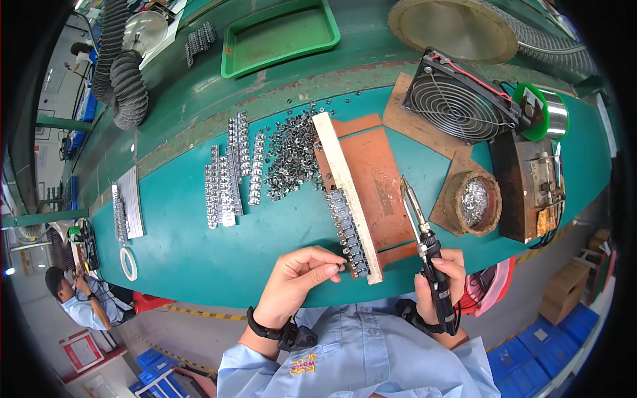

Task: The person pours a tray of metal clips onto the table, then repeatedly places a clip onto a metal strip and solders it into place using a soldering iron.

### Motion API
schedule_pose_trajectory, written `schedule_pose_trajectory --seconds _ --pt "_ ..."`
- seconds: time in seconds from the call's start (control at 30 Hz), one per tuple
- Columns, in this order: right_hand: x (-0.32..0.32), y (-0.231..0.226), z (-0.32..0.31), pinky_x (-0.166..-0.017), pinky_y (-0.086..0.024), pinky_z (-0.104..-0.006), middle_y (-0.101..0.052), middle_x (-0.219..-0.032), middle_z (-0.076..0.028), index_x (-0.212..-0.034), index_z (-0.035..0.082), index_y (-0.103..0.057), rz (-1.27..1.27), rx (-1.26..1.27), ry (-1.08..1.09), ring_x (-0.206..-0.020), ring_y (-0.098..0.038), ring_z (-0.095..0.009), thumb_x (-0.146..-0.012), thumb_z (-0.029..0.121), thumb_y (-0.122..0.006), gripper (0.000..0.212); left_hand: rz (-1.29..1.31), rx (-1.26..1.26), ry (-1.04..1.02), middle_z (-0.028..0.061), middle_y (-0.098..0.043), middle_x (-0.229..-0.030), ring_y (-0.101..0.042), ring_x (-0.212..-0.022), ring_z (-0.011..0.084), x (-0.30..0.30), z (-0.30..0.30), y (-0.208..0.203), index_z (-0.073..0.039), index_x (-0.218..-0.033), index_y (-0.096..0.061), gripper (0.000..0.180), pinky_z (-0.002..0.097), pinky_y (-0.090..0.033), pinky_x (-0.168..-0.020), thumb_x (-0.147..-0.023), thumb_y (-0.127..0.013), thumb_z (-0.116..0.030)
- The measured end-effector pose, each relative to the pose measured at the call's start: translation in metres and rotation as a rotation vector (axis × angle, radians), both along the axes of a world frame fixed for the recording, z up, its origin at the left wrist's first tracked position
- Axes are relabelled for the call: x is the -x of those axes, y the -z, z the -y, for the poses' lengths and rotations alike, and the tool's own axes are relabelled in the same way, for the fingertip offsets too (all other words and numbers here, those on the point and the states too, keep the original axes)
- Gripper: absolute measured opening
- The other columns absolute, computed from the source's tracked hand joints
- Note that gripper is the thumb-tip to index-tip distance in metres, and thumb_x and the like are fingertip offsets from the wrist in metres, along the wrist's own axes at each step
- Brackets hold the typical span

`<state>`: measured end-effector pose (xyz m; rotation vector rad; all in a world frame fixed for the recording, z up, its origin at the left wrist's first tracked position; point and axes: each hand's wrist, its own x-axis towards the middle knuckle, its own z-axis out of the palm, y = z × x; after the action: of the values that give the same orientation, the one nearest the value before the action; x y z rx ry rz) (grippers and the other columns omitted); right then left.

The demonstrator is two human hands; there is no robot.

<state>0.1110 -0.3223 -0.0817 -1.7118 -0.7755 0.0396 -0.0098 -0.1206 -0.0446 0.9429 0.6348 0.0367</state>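
So your left hand [292, 275] was at the near edge of the bench, thumb and index fingertips pinched together on a small dark part [341, 267]. It was right beside the near end of a row of dark components [346, 229], which was lined up along the left side of a long pale bar [344, 172]. Can't tell from this angle if the part was touching the row.

Your right hand [453, 270] had its fingers wrapped around a black-handled soldering iron [432, 249]. Its metal tip pointed to the far side, over or next to the right edge of a reddish-brown board [378, 182], and I can't tell if it touched anything.

Left of the bar's far end you had a loose pile of tiny metal pieces [292, 156] spread over the green mat [279, 229], with several metallic strips [229, 176] further left. Over on the right were a round pot [492, 205] with silvery bits in it, a square fan [458, 99] behind that, and a green-rimmed solder spool [557, 116] at the far right. A green tray [282, 41] sat way at the far side.
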Motion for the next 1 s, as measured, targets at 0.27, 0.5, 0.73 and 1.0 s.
schedule_pose_trajectory --seconds 0.27,0.5,0.73,1.0 --pt "-0.003 -0.001 0.001 -0.062 -0.039 -0.0255 -0.046 -0.094 -0.014 -0.107 0.005 -0.043 0.007 0.033 -0.082 -0.071 -0.045 -0.015 -0.077 0.009 -0.062 0.036 -0.123 -0.063 0.004 0.0095 -0.062 -0.084 -0.058 -0.07 0.0142 -0.007 0.001 0.002 0.001 -0.091 -0.058 0.009 0.0243 -0.046 -0.066 -0.083 -0.056 -0.001" --pt "-0.003 -0.002 0.003 -0.06 -0.04 -0.0246 -0.046 -0.095 -0.015 -0.107 0.005 -0.043 0.003 0.051 -0.097 -0.069 -0.046 -0.014 -0.077 0.01 -0.063 0.037 -0.105 0.155 0.007 0.0092 -0.062 -0.082 -0.058 -0.067 0.0145 -0.009 -0.001 0.005 0.0 -0.092 -0.057 0.009 0.0255 -0.046 -0.064 -0.083 -0.057 -0.002" --pt "-0.004 -0.001 0.003 -0.059 -0.04 -0.0241 -0.047 -0.094 -0.014 -0.107 0.005 -0.043 0.033 0.05 -0.101 -0.067 -0.046 -0.013 -0.078 0.012 -0.063 0.036 -0.092 0.192 0.049 0.0077 -0.06 -0.083 -0.056 -0.07 0.0121 -0.01 -0.003 0.007 0.001 -0.093 -0.056 0.011 0.0233 -0.045 -0.067 -0.086 -0.057 -0.008" --pt "-0.005 -0.001 0.003 -0.058 -0.04 -0.0242 -0.047 -0.093 -0.014 -0.107 0.005 -0.044 0.024 0.037 -0.1 -0.065 -0.047 -0.013 -0.078 0.012 -0.064 0.036 -0.105 0.105 0.082 0.0065 -0.06 -0.083 -0.055 -0.07 0.0114 -0.012 -0.002 0.007 0.001 -0.092 -0.056 0.011 0.0226 -0.045 -0.068 -0.086 -0.056 -0.009"
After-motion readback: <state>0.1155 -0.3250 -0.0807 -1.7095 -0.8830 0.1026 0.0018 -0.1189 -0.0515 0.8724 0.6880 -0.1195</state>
